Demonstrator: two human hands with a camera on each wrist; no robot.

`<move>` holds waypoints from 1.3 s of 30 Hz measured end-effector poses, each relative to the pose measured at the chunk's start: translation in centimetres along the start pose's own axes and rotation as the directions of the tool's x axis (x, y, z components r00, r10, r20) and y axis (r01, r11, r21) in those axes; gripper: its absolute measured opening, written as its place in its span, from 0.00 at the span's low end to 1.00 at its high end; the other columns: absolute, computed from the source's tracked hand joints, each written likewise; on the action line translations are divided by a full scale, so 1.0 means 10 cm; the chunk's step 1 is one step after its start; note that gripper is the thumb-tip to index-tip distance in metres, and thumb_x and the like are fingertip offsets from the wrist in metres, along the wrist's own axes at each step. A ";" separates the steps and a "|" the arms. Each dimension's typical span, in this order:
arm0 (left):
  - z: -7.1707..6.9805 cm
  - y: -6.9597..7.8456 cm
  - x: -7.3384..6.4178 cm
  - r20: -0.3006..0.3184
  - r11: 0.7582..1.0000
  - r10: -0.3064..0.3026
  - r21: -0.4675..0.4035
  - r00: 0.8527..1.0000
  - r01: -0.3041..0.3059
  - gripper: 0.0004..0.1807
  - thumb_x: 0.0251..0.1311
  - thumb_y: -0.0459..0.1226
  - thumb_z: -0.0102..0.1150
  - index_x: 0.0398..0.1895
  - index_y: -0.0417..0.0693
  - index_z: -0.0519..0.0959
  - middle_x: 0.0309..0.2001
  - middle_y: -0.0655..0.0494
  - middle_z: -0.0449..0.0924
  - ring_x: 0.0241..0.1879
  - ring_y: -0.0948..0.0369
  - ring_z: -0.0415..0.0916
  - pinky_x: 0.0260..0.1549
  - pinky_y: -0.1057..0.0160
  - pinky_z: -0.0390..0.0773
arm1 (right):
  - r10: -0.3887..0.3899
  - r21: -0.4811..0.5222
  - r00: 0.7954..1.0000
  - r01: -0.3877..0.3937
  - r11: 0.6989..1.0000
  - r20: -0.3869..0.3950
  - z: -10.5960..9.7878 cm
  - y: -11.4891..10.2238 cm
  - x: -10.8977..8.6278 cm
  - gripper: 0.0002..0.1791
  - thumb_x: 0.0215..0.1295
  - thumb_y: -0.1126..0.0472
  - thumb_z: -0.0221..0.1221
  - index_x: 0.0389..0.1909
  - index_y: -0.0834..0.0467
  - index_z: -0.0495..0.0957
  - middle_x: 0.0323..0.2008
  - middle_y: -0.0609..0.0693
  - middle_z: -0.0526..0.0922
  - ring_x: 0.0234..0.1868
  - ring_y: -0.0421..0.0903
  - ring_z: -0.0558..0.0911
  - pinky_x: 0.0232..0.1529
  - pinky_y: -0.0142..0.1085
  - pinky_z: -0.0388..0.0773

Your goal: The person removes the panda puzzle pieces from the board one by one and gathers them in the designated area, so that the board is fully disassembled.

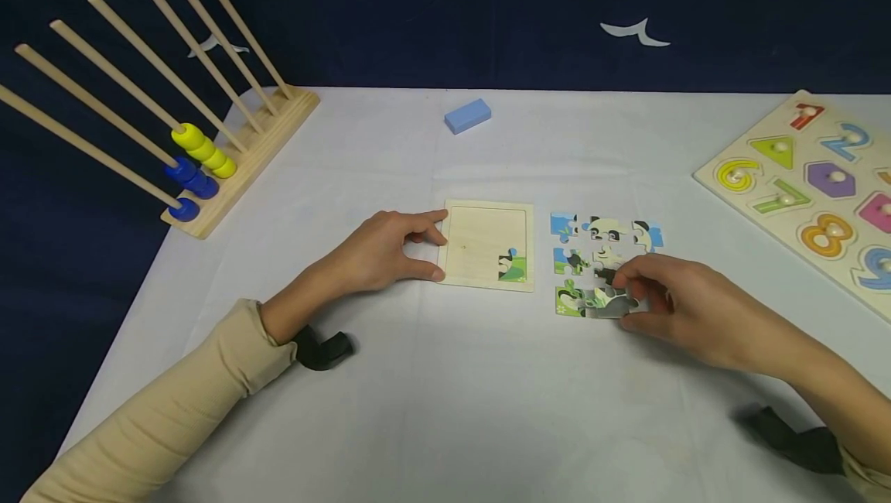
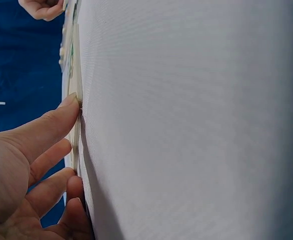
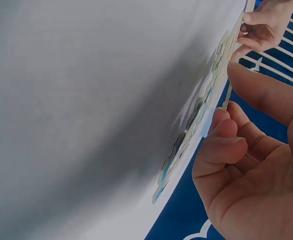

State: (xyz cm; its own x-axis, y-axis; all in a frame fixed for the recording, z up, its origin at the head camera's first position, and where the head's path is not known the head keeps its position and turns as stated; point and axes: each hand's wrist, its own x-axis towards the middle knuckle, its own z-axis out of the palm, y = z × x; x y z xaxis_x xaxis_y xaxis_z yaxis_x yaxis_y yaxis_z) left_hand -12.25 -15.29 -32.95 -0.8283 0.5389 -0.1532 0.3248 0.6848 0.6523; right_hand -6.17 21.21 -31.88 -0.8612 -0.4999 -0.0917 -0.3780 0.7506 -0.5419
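A square wooden puzzle tray [image 1: 480, 244] lies on the table with one panda puzzle piece [image 1: 513, 265] in its lower right corner. My left hand [image 1: 379, 251] holds the tray's left edge, thumb at the near corner and fingers towards the far one. To the right of the tray, loose panda puzzle pieces [image 1: 569, 299] are laid out in rows. Over the right side of these rows, my right hand [image 1: 685, 309] pinches a thin puzzle piece [image 3: 228, 96] between thumb and fingers. That piece appears nearly edge-on in the right wrist view, so its picture is hidden there.
A wooden bead stand [image 1: 240, 170] with tall rods and blue and yellow beads is at the left. Towards the back lies a blue block [image 1: 468, 116]. A number and shape peg board [image 1: 786, 170] occupies the right side. Dark cloth [image 1: 445, 15] hangs behind the table.
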 end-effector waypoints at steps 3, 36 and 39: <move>0.00 0.00 -0.01 -0.002 1.000 -0.001 -0.003 1.000 0.001 0.22 0.50 0.40 0.77 0.50 0.46 0.84 0.69 0.53 0.68 0.48 0.59 0.75 0.47 0.59 0.72 | 0.008 -0.005 1.000 -0.008 1.000 0.009 0.00 0.02 -0.01 0.22 0.48 0.67 0.76 0.44 0.58 0.78 0.27 0.42 0.70 0.30 0.39 0.69 0.29 0.31 0.66; 0.00 0.00 -0.01 -0.004 1.000 -0.009 -0.019 1.000 0.009 0.21 0.50 0.39 0.77 0.49 0.47 0.85 0.69 0.54 0.68 0.48 0.58 0.74 0.48 0.59 0.71 | 0.017 -0.047 1.000 -0.016 0.999 0.024 0.04 0.06 -0.02 0.23 0.48 0.66 0.75 0.46 0.59 0.80 0.28 0.41 0.70 0.31 0.39 0.69 0.30 0.32 0.67; 0.00 -0.01 -0.01 -0.004 1.000 -0.007 -0.018 1.000 0.007 0.22 0.50 0.40 0.77 0.49 0.47 0.85 0.69 0.54 0.68 0.48 0.58 0.74 0.48 0.59 0.71 | 0.015 -0.047 1.000 -0.015 0.999 0.017 0.04 0.06 -0.02 0.23 0.47 0.66 0.76 0.45 0.58 0.80 0.28 0.41 0.71 0.31 0.39 0.70 0.30 0.32 0.68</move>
State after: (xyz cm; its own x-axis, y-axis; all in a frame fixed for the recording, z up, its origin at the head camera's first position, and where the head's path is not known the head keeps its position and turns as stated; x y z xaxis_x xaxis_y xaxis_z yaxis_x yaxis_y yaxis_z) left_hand -12.22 -15.37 -32.97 -0.8322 0.5324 -0.1549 0.3111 0.6796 0.6643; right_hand -6.10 21.56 -32.53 -0.8611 -0.4954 -0.1141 -0.3810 0.7774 -0.5005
